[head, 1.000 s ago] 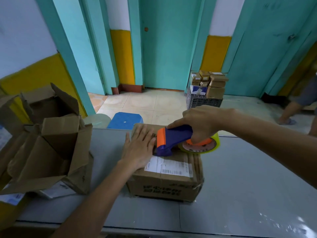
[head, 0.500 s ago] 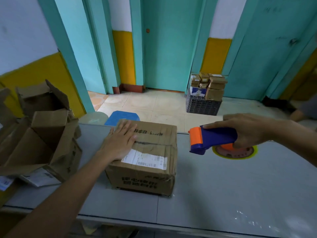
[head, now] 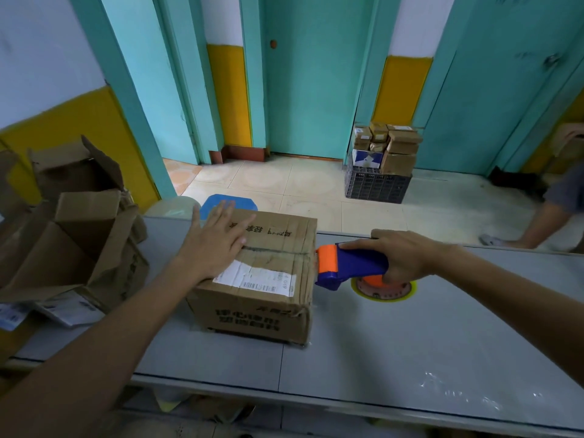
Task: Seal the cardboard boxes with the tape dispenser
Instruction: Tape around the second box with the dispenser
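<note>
Tape dispenser (head: 350,267): your right hand (head: 407,257) has its fingers curled round the blue handle, with the index finger laid along the top. Your left hand (head: 215,245) lies flat with straight, spread fingers on the left half of the lid of the cardboard box (head: 262,298), just above the white label (head: 256,278).

The box stands on a grey table (head: 410,336), near its far edge. A heap of opened boxes (head: 79,235) sits at the table's left end. Beyond the table are a pale tiled floor (head: 284,181), a blue stool (head: 227,205), a dark crate (head: 376,186) stacked with small parcels (head: 388,147), and teal doors (head: 303,90) between yellow-and-white walls. Another person (head: 556,210) shows at the right edge.

Half a second ago the dispenser hung well clear of the box, to its right. Now its orange nose touches the box's upper right edge, at the end of the lid seam. Your left hand has stayed flat on the lid.

The dispenser's long axis runs left to right across the table, in line with the seam. The nose points left at the box, and the yellow-rimmed tape roll sits under your palm at the right end.
</note>
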A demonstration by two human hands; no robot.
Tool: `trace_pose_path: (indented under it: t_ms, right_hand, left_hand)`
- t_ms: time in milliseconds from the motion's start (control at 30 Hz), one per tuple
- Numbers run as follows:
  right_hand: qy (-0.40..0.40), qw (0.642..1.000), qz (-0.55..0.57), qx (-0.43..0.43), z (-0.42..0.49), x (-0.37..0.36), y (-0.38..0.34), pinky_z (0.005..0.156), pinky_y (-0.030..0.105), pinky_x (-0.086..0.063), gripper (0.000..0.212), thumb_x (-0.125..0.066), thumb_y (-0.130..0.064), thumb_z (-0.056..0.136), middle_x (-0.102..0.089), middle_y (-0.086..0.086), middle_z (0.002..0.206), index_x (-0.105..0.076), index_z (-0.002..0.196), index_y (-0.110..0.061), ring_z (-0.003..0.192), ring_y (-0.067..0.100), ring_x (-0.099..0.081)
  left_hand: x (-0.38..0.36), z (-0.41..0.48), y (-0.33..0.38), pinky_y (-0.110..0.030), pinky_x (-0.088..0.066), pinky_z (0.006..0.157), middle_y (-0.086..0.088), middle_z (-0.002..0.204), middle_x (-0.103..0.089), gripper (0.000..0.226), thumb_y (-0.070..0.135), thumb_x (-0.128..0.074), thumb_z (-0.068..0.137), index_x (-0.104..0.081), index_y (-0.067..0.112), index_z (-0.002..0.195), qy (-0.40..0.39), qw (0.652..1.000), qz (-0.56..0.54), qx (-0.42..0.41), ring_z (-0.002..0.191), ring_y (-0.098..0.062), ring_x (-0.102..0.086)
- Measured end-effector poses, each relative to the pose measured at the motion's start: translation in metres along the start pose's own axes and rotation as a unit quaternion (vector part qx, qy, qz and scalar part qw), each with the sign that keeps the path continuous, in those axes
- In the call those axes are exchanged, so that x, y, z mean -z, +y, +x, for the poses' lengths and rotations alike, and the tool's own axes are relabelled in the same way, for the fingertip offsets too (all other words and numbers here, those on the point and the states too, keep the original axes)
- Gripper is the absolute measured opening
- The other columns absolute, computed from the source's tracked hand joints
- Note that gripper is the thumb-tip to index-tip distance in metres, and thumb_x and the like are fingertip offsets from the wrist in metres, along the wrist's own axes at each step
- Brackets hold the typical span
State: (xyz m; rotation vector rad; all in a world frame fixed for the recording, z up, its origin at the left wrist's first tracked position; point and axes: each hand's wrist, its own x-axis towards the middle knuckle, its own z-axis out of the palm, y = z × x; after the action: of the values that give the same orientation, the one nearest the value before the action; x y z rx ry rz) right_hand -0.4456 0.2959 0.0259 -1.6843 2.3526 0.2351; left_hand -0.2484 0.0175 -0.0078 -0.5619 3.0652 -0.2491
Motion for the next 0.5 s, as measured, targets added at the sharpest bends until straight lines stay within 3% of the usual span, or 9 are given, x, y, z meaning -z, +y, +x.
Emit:
trace_pose_path:
  t_ms: [100, 200, 300, 500]
  right_hand:
    - [0.010, 0.999, 0.052, -0.013, -0.002, -0.019, 0.003, 0.075, 0.024, -0.044, 0.086, -0.065, -0.036, 0.079, -0.046, 0.000, 0.111, -0.009, 0.144, -0.048, 0.094, 0.014, -0.049]
    - [0.029, 0.995, 0.096, -0.014, -0.002, -0.036, 0.005, 0.076, 0.026, -0.047, 0.087, -0.066, -0.032, 0.077, -0.047, 0.001, 0.107, -0.010, 0.142, -0.049, 0.090, 0.014, -0.051]
    - [0.049, 0.989, 0.137, -0.012, -0.003, -0.047, 0.009, 0.071, 0.022, -0.042, 0.085, -0.065, -0.031, 0.076, -0.048, 0.001, 0.105, -0.015, 0.142, -0.046, 0.086, 0.014, -0.050]
    - [0.070, 0.966, 0.248, 0.000, -0.009, -0.073, 0.007, 0.080, 0.030, -0.050, 0.085, -0.062, -0.033, 0.066, -0.051, 0.001, 0.116, -0.013, 0.129, -0.061, 0.095, 0.015, -0.053]
  left_hand:
    - [0.016, -0.002, 0.033, -0.051, 0.006, 0.113, -0.002, 0.157, 0.009, 0.062, 0.019, -0.036, 0.097, -0.005, 0.033, 0.149, 0.049, 0.996, -0.056, -0.046, 0.144, -0.019, 0.010]
    - [0.022, 0.005, 0.079, -0.050, 0.007, 0.112, 0.006, 0.155, 0.016, 0.057, 0.045, -0.026, 0.098, 0.004, 0.036, 0.146, 0.002, 0.981, -0.190, -0.026, 0.143, -0.014, 0.015]
    - [0.010, 0.014, 0.106, -0.059, 0.017, 0.105, 0.005, 0.152, 0.023, 0.069, 0.070, -0.016, 0.087, 0.013, 0.042, 0.143, -0.056, 0.986, -0.156, -0.029, 0.141, -0.016, 0.022]
    - [0.003, 0.017, 0.111, -0.065, 0.015, 0.106, 0.001, 0.154, 0.021, 0.077, 0.070, -0.030, 0.085, 0.012, 0.044, 0.143, -0.069, 0.988, -0.140, -0.020, 0.141, -0.017, 0.023]
